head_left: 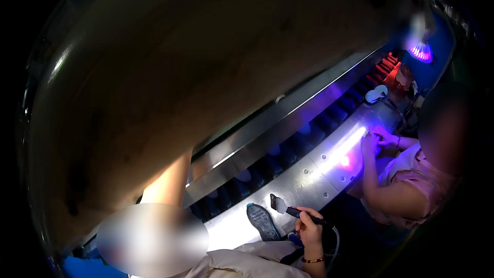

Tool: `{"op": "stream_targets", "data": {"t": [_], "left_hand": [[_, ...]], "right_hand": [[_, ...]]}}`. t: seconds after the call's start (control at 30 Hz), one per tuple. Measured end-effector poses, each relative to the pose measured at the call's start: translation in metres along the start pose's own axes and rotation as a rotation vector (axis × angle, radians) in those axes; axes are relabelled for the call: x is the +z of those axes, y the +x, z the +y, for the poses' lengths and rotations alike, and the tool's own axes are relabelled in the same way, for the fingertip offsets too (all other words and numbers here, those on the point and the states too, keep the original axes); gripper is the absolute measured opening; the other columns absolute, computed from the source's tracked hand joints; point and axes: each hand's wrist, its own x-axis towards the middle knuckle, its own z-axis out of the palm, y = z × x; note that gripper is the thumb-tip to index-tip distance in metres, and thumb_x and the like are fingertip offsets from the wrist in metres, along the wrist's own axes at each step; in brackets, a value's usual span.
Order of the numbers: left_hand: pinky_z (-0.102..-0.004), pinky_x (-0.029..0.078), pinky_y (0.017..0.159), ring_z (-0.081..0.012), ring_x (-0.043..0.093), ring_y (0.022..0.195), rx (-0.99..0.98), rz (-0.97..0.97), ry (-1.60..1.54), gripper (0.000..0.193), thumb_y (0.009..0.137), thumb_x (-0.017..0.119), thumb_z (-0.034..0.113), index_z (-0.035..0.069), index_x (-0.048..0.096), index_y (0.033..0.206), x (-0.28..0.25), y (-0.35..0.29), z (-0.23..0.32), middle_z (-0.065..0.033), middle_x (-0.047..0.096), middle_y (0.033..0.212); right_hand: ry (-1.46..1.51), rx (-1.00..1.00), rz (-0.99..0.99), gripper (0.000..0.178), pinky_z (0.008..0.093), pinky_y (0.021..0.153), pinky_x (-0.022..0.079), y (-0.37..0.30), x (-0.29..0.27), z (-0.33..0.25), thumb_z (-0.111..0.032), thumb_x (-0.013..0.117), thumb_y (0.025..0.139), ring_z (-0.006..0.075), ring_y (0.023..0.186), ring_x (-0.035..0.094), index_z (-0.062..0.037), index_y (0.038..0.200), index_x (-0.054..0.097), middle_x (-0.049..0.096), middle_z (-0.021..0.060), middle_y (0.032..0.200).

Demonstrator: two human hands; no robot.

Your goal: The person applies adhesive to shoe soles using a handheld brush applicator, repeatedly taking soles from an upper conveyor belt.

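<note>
My right hand (311, 228), with a beaded bracelet at the wrist, is closed round the black handle of a brush (279, 203). The brush has a pale ferrule and dark bristles, and a thin clear tube trails behind my hand. Left of the bristles, at the near edge of the metal ledge, a dark grey shoe sole (262, 221) with a teal rim lies tilted. My left forearm (169, 183) rises at the lower left; a blurred patch covers part of it. A broad dark brown shape (180, 72) hides its upper end, so the left hand's fingers cannot be seen.
A bright metal ledge (309, 171) curves along a dark conveyor (267, 162) carrying several pale pieces. At right, a co-worker (406, 190) works under purple light. A glowing lamp (421, 51) hangs beyond, above a pale sole (376, 93). Beige cloth (252, 260) covers my lap.
</note>
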Motion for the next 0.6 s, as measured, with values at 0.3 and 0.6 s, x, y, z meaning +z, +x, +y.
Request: {"op": "stream_targets", "data": {"t": [0.3, 0.6], "left_hand": [[-0.0377, 0.041, 0.080, -0.0322, 0.054, 0.090, -0.421, -0.290, 0.393, 0.037, 0.078, 0.057, 0.033, 0.001, 0.053, 0.097, 0.000, 0.035, -0.117, -0.0185, 0.055, 0.094], [-0.0397, 0.043, 0.076, -0.0338, 0.054, 0.086, -0.253, -0.367, 0.582, 0.034, 0.076, 0.060, 0.030, 0.001, 0.054, 0.092, -0.057, -0.015, -0.078, -0.0172, 0.056, 0.088]], "right_hand": [[-0.078, 0.041, -0.009, 0.018, 0.0196, 0.043, 0.036, 0.026, 0.014, 0.016, -0.008, 0.057, 0.077, 0.0111, 0.046, 0.049, 0.0046, 0.090, 0.060, 0.059, 0.0103, 0.070], [-0.113, 0.137, -0.086, 0.016, 0.0187, 0.043, 0.032, 0.033, 0.031, 0.010, -0.008, 0.058, 0.077, 0.0095, 0.047, 0.049, 0.0014, 0.089, 0.061, 0.056, 0.0043, 0.060]]}}
